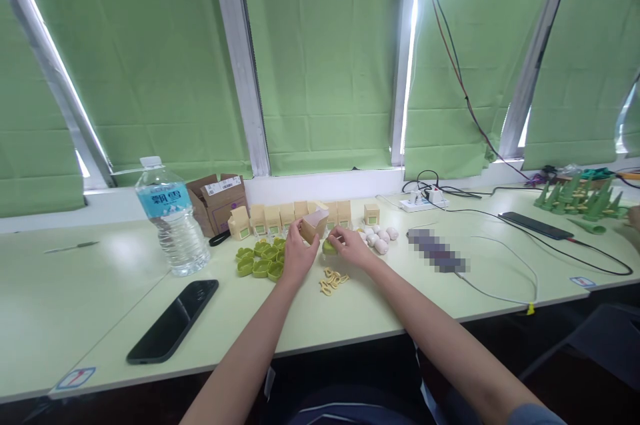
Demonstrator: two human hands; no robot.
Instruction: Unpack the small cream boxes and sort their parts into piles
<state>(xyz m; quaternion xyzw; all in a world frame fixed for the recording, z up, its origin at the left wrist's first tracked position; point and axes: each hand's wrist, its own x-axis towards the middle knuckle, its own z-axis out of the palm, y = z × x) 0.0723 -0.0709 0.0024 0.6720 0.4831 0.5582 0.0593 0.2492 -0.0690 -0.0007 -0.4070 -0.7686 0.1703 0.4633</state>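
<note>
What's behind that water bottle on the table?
Behind the water bottle sits an open cardboard box, against the sill. The bottle covers the box's left edge, and the box's inside cannot be seen. A row of small cream boxes runs off to its right.

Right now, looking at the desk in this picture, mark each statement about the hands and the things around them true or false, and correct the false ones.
1. The left hand holds a small open carton. True.
2. The water bottle lies on its side. False: it stands upright, left of the hands.
3. The right hand has its fingers on a green piece. True.
4. The black phone stands propped against the window. False: it lies flat near the front edge of the table.
5. White egg-shaped pieces lie to the right of the hands. True.
</note>
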